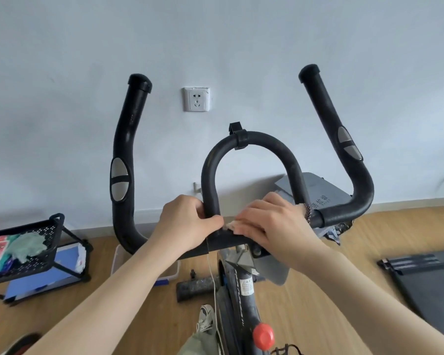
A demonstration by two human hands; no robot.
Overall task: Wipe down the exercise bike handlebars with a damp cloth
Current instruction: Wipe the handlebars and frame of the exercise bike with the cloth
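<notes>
- Down in the middle of the frame, what are the hands doing?
- The left hand (190, 222) has its fingers curled tight round the left leg of the loop (280, 153), right at the bottom. The right hand (269, 221) lies flat with straight fingers and presses a cloth down.
- Where is the cloth?
- The cloth (230, 226) peeks out from under the right fingertips. It is between the two hands and touches the handlebars (359, 198) at the foot of the loop.
- What do the handlebars look like?
- They are black. The loop stands up in the middle. Two long horns go up, one at the left and one at the right, each with silver pads (119, 183).
- What else is around?
- A white wall socket (197, 99) is at the upper middle. A black rack (50, 226) at the lower left holds a green rag (28, 245). A red knob (263, 335) is at the bottom.
</notes>
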